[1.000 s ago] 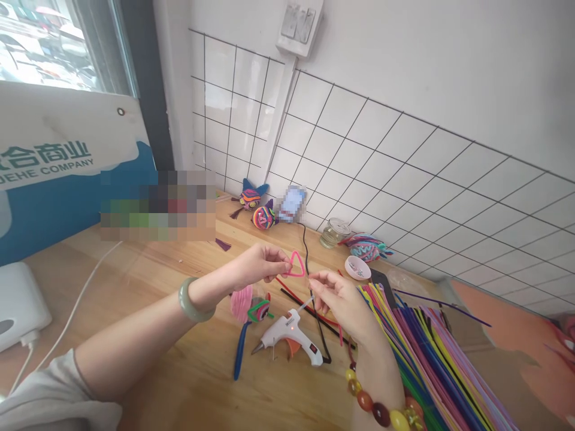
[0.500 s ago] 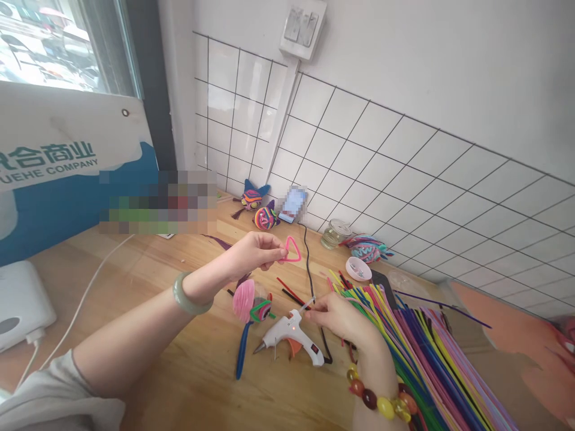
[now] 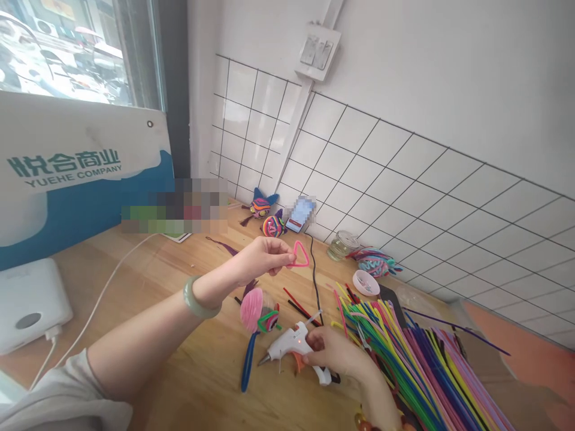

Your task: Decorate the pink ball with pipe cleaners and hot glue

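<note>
My left hand [image 3: 265,261] pinches a pink pipe cleaner [image 3: 304,251] bent into a small triangle, held up above the table. Lower down, my right hand [image 3: 339,352] has its fingers closed around the handle of a white glue gun [image 3: 287,340] with an orange trigger and a lit red light. The gun lies on its side, nozzle pointing left. Beside it sits a partly covered ball-shaped craft piece [image 3: 251,308] with pink strands and a green-edged eye shape [image 3: 268,321]. A blue strip [image 3: 247,364] extends below it.
Many colored pipe cleaners [image 3: 404,353] spread across the right. Along the wall stand two finished craft heads [image 3: 274,225], a phone [image 3: 300,214], a glass jar [image 3: 342,245], a pink bowl [image 3: 365,283] and a blue-pink craft piece [image 3: 375,261]. A white device [image 3: 33,305] with a cable is left.
My right hand has moved from above the glue gun's back end down onto its handle and closed there. My left hand still holds the pink triangle. The camera view has shifted slightly.
</note>
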Tool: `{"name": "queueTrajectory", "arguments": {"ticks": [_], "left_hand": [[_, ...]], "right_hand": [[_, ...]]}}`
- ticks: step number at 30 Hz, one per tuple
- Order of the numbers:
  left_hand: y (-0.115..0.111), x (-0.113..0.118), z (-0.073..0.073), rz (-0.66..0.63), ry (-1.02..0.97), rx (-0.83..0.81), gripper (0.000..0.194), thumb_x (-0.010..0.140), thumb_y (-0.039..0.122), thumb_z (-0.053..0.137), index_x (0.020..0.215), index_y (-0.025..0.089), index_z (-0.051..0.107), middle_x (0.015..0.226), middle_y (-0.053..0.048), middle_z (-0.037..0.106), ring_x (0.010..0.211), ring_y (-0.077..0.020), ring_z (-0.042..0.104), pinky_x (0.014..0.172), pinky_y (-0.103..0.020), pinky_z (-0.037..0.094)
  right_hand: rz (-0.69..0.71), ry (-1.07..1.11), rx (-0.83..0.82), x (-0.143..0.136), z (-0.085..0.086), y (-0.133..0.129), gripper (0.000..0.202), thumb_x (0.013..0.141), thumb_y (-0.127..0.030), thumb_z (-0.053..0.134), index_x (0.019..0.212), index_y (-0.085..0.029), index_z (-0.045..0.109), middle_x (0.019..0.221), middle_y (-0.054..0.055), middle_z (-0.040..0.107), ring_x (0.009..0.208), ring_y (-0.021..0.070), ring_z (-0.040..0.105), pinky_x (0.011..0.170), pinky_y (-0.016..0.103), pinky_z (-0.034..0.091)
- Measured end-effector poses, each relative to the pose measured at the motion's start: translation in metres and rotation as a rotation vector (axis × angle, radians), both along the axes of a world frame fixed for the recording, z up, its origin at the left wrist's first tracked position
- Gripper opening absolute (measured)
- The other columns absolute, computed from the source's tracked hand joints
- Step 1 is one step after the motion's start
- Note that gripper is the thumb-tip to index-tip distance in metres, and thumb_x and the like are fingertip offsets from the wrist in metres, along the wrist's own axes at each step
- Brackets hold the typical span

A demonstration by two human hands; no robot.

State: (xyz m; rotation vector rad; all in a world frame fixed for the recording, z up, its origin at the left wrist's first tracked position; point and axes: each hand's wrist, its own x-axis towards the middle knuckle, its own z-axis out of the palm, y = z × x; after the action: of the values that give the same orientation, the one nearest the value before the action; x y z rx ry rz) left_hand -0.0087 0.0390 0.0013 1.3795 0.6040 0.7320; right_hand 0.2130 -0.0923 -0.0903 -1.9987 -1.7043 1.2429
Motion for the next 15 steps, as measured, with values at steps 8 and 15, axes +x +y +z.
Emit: {"name": "queueTrajectory", "arguments": {"ticks": [8, 15], "left_hand": [[0.002, -0.002, -0.002, 0.044, -0.001, 0.108, 0.029, 0.074, 0.042, 0.067, 0.072, 0.014, 0.057, 0.058, 0.005, 0.048, 0.05, -0.0052, 0.039, 0.048, -0.019, 0.032], [0.004, 0.002, -0.012, 0.073, 0.046, 0.169, 0.025, 0.08, 0.04, 0.06, 0.076, 0.016, 0.054, 0.057, 0.006, 0.044, 0.051, -0.0068, 0.039, 0.05, -0.02, 0.031]], "right_hand": [[-0.061, 0.364, 0.094, 0.006, 0.013, -0.023, 0.042, 0.069, -0.056, 0.065, 0.083, -0.016, 0.059, 0.076, 0.002, 0.06, 0.067, 0.0158, 0.056, 0.061, 0.026, 0.042], [-0.432, 0.688, 0.532, -0.012, 0.025, -0.029, 0.034, 0.084, -0.053, 0.054, 0.083, -0.019, 0.056, 0.078, 0.005, 0.066, 0.037, 0.0064, 0.038, 0.041, 0.024, 0.029]]}}
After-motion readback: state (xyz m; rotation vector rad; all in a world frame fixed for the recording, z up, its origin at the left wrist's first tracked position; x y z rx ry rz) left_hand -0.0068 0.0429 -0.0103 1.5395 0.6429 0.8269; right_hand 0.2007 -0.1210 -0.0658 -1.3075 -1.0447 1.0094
